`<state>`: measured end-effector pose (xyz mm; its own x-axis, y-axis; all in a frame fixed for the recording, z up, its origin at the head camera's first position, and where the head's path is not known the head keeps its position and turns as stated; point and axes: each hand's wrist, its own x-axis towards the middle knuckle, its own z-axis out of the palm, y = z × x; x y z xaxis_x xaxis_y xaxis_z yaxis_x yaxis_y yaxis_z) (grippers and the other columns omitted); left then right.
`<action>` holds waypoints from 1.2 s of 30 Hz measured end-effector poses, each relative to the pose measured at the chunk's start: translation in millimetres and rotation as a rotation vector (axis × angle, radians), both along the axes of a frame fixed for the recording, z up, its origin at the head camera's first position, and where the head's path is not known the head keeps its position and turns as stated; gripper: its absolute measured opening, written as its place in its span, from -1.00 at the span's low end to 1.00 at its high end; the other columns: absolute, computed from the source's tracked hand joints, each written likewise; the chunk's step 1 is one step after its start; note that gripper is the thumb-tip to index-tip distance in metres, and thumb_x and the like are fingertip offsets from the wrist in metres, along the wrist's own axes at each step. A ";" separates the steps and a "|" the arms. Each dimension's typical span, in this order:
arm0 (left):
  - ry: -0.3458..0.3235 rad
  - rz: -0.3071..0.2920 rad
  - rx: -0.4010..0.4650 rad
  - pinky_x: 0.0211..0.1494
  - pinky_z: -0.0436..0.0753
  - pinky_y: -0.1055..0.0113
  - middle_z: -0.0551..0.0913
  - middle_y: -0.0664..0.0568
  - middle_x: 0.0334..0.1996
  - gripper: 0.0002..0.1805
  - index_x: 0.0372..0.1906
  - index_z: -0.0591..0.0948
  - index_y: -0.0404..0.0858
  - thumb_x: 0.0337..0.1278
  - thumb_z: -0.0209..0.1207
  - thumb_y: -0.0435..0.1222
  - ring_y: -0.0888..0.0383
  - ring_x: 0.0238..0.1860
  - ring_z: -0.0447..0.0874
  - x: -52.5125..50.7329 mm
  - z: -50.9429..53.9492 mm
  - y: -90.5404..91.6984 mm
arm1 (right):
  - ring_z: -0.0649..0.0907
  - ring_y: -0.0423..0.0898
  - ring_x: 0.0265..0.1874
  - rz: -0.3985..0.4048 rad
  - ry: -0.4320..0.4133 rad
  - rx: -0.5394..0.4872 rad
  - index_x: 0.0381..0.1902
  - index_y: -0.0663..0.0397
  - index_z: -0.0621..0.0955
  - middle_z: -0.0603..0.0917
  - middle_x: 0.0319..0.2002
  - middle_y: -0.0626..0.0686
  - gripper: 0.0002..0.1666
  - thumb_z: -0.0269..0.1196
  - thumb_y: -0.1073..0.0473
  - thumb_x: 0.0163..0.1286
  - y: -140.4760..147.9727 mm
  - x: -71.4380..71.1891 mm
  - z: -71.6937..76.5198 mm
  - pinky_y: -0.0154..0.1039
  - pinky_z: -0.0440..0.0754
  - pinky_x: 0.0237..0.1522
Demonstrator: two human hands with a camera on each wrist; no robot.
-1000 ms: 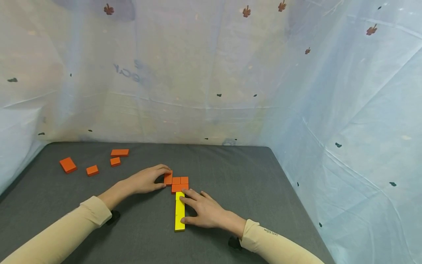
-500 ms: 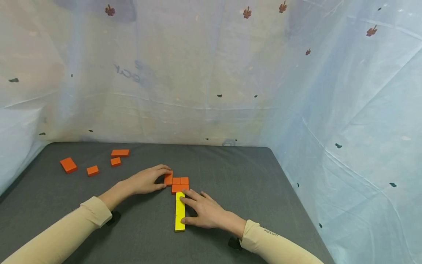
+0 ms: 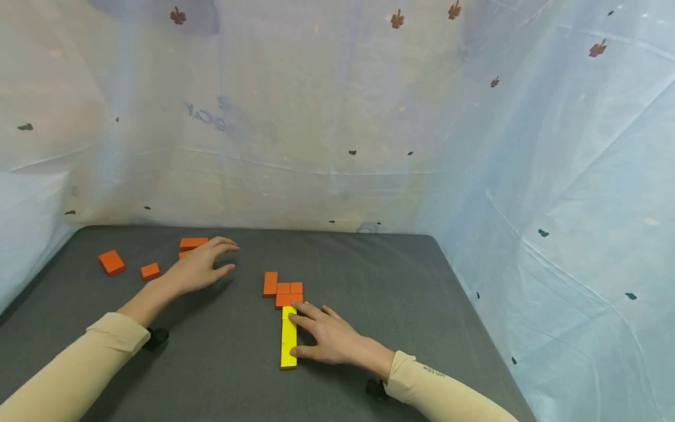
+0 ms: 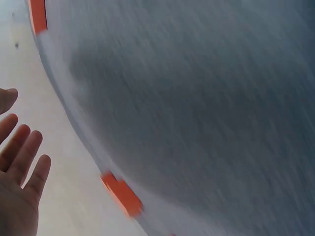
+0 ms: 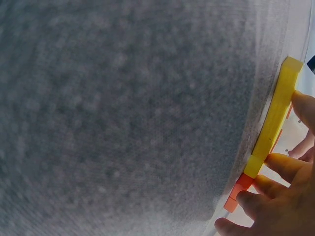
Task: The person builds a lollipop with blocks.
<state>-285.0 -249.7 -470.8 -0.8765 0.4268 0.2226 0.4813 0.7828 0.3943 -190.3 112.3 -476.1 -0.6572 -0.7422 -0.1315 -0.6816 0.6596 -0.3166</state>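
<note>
My left hand (image 3: 195,271) hovers over the table with loosely spread fingers, holding nothing, close to the loose orange blocks. My right hand (image 3: 333,340) rests its fingertips on a column made of a long yellow block (image 3: 288,349) and a short yellow block (image 3: 287,311). At the far end of that column lies a crosswise orange block (image 3: 283,300). Two small orange blocks (image 3: 290,288) sit behind it, and a lengthwise orange block (image 3: 270,284) adjoins their left. In the right wrist view, thumb and fingers touch the long yellow block (image 5: 278,108) along one side.
On the left of the grey table (image 3: 221,363) lie a loose orange block (image 3: 112,263), a small orange block (image 3: 150,271) and another orange block (image 3: 193,242). A second small one (image 3: 184,254) is partly hidden by my left hand. Plastic sheeting (image 3: 295,129) hangs behind.
My left hand has let go of the lengthwise orange block and moved left, toward the loose blocks. That block stays beside the others. My right hand has kept its place.
</note>
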 end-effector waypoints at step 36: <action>-0.033 0.424 -0.079 0.14 0.33 -0.54 0.33 -0.71 0.17 -0.37 0.23 0.39 -0.70 0.36 0.30 -0.25 -0.62 0.15 0.31 31.5 -17.1 -199.2 | 0.13 -0.05 0.63 -0.005 -0.008 0.007 0.64 -0.14 0.28 0.09 0.67 -0.06 -0.13 0.16 -0.35 0.54 0.2 -0.1 0.7 0.26 0.20 0.54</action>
